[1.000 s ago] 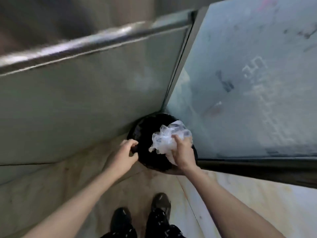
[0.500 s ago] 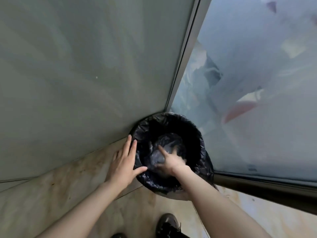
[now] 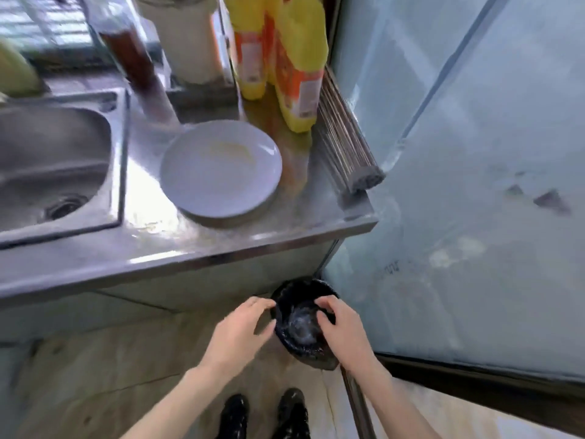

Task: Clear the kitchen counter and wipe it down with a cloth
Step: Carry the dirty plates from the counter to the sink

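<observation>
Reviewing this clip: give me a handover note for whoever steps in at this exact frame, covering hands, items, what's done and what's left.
Left hand: open, fingers relaxed beside the bin's left rim, holding nothing.
Right hand: open, fingers loosely curled over the right rim, holding nothing.
Things: the black-lined bin stands on the floor below the counter corner, with crumpled clear plastic inside. The white plate, yellow bottles and rolled rack are on the counter.
Done: plastic binned.
Left: clear the counter, then wipe it. No cloth is in view.
</observation>
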`<state>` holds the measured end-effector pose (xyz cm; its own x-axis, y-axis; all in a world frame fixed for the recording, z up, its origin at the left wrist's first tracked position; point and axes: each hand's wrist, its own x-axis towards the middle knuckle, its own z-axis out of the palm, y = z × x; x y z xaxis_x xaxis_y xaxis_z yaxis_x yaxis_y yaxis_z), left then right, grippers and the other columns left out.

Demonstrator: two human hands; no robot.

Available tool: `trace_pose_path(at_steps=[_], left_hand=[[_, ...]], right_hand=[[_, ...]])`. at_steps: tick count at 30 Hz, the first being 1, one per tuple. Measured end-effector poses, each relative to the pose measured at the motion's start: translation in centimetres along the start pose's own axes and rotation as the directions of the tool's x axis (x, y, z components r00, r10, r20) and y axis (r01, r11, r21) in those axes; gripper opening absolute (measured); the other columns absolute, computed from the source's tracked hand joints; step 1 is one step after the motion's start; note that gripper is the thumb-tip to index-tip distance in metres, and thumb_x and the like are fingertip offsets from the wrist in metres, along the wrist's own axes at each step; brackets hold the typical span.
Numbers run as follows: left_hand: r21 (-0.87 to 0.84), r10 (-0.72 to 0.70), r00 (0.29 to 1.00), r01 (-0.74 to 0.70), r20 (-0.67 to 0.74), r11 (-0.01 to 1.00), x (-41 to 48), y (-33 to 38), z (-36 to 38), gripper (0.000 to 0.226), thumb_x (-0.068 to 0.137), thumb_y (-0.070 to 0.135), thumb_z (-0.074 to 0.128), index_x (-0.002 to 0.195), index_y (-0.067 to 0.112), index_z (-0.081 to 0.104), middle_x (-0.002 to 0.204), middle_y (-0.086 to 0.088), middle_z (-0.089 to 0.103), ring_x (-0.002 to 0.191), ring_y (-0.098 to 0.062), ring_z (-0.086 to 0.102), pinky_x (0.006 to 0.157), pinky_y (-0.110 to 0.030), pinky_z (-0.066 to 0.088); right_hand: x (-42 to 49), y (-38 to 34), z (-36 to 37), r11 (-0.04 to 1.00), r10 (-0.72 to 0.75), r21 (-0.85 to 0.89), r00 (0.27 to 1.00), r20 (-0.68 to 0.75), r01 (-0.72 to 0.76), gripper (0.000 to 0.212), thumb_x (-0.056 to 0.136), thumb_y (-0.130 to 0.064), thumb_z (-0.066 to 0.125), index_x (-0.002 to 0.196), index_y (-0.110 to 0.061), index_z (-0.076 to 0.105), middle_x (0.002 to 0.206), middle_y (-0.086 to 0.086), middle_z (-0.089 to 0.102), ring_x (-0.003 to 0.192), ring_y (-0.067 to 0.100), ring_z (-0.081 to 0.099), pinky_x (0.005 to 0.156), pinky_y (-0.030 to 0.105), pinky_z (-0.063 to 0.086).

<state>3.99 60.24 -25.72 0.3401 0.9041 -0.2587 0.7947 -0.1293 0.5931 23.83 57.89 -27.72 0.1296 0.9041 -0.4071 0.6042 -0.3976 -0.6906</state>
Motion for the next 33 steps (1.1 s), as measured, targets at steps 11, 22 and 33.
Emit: trace_pose_path(at_steps=[11, 22, 33], left_hand=[[-0.439, -0.321, 0.923, 0.204, -0.211, 0.875, -2.8, -0.9, -14.4, 0.028, 0.087, 0.022, 0.060, 0.113, 0.026, 0.053, 0.101, 0.014, 0.060, 0.087, 0.000, 0.059, 0.078, -0.025, 0.050], [-0.441, -0.353, 0.929, 0.272, -0.112, 0.855, 10.1, -7.9, -21.3, 0.040, 0.086, 0.019, 0.061, 0.123, 0.019, 0.048, 0.109, 0.003, 0.058, 0.082, -0.008, 0.060, 0.073, -0.027, 0.047], [-0.639, -0.504, 0.857, 0.328, -0.108, 0.695, 12.6, -11.0, -23.9, 0.038, 0.087, 0.010, 0.058, 0.121, 0.021, 0.044, 0.096, 0.003, 0.057, 0.074, -0.004, 0.056, 0.056, -0.020, 0.041]], right_hand=[[1.0, -16.7, -3.3, 0.980, -0.030, 0.199, 0.999, 0.019, 0.025, 0.014, 0.093, -0.015, 0.053, 0.106, -0.018, 0.059, 0.102, -0.006, 0.062, 0.094, 0.006, 0.056, 0.077, 0.012, 0.041], [12.2, -22.7, 3.0, 0.643, 0.553, 0.696, 0.822, -0.135, -0.318, 0.009, 0.084, -0.002, 0.058, 0.080, -0.009, 0.054, 0.084, 0.012, 0.061, 0.084, 0.033, 0.060, 0.077, 0.044, 0.053], [13.2, -28.5, 2.2, 0.538, 0.545, 0.794, 0.836, -0.070, -0.284, 0.018, 0.087, 0.010, 0.051, 0.092, -0.007, 0.053, 0.087, 0.004, 0.059, 0.080, 0.022, 0.059, 0.059, 0.029, 0.052]])
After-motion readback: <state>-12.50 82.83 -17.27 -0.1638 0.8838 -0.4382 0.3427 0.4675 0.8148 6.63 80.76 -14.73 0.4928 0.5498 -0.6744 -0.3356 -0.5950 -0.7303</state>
